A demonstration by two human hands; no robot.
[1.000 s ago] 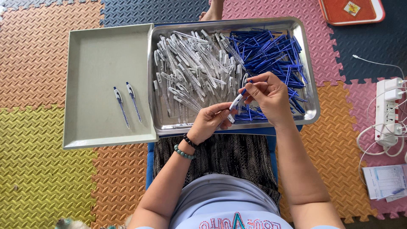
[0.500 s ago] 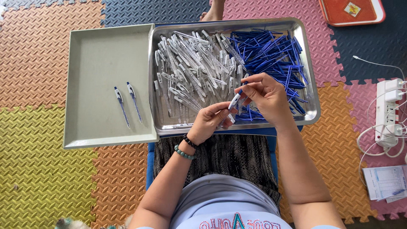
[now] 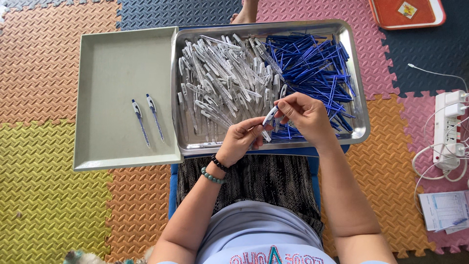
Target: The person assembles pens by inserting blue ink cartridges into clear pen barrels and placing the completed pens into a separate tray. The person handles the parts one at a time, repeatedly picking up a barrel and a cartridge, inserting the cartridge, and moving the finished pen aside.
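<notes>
Foam puzzle mats [image 3: 44,205] in orange, yellow, pink and dark blue cover the floor; person sits on them, trays resting over the lap.

Steel tray [image 3: 359,122]: pile of clear pen barrels [image 3: 220,83] on its left half, heap of blue refills [image 3: 312,68] on its far right. Touching it on the left, a grey-green tray [image 3: 117,63] with two assembled pens [image 3: 149,120] lying side by side, long axes roughly near–far, slightly tilted.

Pen barrel [image 3: 270,116] in work sits between both hands, above the near edge of the steel tray. Long axis diagonal: upper end points far-right, lower end near-left.

Left hand [image 3: 243,141]: fingers curled, pinching the lower end of the barrel from the near-left; beaded bracelets on the wrist. Right hand [image 3: 307,117]: fingertips closed on the upper end from the right, just beside the refill heap. Can't tell whether a refill is also held there, too small.

Off to the right on the floor: white power strip [image 3: 447,129] with cables, some printed paper [image 3: 447,210] near it. Far right corner: orange tray [image 3: 408,12].
</notes>
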